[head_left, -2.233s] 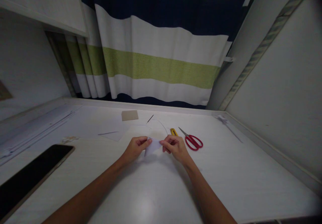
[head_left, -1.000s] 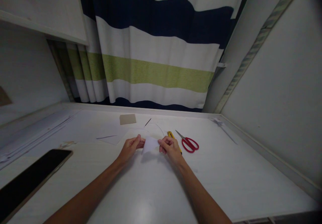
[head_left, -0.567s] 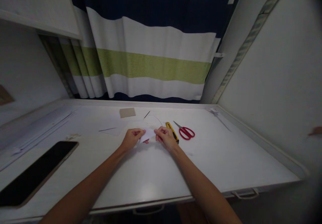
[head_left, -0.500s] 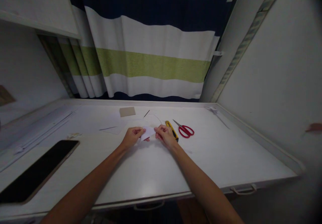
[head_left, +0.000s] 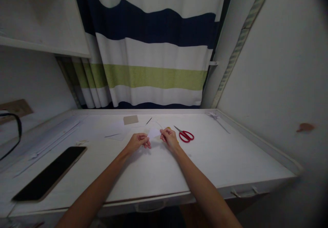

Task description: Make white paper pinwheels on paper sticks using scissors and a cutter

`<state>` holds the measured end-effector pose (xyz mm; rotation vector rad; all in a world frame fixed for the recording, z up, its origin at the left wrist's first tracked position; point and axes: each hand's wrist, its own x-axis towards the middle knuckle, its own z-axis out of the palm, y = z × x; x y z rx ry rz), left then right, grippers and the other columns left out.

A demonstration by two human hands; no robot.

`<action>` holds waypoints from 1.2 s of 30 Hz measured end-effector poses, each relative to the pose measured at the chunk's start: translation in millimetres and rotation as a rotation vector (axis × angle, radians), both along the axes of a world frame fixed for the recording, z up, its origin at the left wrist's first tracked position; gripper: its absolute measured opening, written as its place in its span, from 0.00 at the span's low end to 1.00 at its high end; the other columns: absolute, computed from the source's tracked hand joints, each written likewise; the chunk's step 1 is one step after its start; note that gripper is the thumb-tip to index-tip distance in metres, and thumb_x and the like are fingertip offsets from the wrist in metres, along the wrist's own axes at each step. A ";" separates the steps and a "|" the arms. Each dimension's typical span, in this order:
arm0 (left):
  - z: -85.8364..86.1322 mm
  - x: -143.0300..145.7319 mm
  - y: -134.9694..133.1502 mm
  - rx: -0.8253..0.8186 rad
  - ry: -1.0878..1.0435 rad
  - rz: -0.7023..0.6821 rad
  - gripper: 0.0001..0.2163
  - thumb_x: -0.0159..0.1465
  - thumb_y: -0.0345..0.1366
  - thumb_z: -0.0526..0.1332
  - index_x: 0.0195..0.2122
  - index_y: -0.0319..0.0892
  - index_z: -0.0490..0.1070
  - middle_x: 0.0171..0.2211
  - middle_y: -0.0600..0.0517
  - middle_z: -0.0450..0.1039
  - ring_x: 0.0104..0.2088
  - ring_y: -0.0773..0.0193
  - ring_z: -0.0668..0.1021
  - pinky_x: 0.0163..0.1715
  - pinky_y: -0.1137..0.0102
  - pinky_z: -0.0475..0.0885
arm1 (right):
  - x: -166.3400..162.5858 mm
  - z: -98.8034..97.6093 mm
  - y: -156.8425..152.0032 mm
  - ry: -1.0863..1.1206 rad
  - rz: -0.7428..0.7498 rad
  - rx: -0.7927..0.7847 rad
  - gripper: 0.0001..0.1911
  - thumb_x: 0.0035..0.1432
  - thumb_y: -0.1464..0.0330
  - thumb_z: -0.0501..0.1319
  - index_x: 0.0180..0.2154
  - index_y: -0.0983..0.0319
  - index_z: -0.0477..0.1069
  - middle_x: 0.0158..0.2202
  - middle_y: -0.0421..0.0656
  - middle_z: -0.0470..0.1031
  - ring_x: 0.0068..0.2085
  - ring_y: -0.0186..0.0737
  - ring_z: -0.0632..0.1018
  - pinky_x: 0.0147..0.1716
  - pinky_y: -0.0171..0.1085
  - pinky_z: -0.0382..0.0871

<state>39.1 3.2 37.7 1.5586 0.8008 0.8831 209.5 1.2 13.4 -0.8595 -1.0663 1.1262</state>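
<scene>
Pinching a white paper piece (head_left: 154, 132) from both sides: left hand (head_left: 137, 141) closed on its lower left corner, right hand (head_left: 169, 138) closed on its right edge, fingers of both curled in narrow. Held tilted up just above the desk (head_left: 159, 166), around the middle of its width and nearer the far edge than the near one. Just beside the right hand, toward the right edge, red-handled scissors (head_left: 185, 136) lying flat, blades pointing to the far left. Beyond the left hand, loose white sheets (head_left: 115, 132), then a small brown card (head_left: 130, 119) and a thin dark sliver (head_left: 149, 120) close to the far edge. Well apart, by the near left corner, a dark phone (head_left: 50, 173) lying flat. Behind the far edge, a striped curtain (head_left: 153, 50) in white, navy and green.
</scene>
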 end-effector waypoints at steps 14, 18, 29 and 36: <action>-4.8 2.4 -0.5 -0.035 0.009 0.055 0.25 0.50 0.55 0.51 0.28 0.33 0.69 0.24 0.43 0.73 0.27 0.59 0.75 0.28 0.68 0.68 | -4.2 -0.4 -0.9 0.023 0.079 0.008 0.17 0.41 0.58 0.59 0.17 0.63 0.58 0.12 0.35 0.63 0.11 0.23 0.55 0.11 0.29 0.42; -14.0 13.6 11.1 0.055 0.054 0.133 0.23 0.45 0.56 0.56 0.18 0.36 0.67 0.15 0.48 0.70 0.16 0.64 0.71 0.19 0.71 0.64 | -10.2 -4.3 0.3 -0.018 0.107 0.035 0.17 0.44 0.57 0.57 0.17 0.63 0.58 0.11 0.35 0.63 0.10 0.23 0.55 0.11 0.28 0.41; -27.2 9.8 7.9 0.005 0.118 -0.034 0.19 0.49 0.51 0.55 0.17 0.37 0.63 0.11 0.51 0.67 0.11 0.66 0.69 0.10 0.75 0.55 | -19.1 -8.1 5.0 -0.331 0.134 0.046 0.15 0.45 0.57 0.54 0.20 0.64 0.61 0.13 0.33 0.57 0.14 0.26 0.59 0.12 0.27 0.48; -32.5 11.2 6.0 -0.051 0.152 -0.154 0.18 0.50 0.49 0.55 0.17 0.37 0.61 0.12 0.50 0.68 0.11 0.66 0.69 0.09 0.76 0.56 | -16.8 -11.7 4.4 -0.516 0.110 0.113 0.07 0.45 0.71 0.54 0.19 0.66 0.63 0.15 0.34 0.59 0.19 0.27 0.60 0.18 0.28 0.50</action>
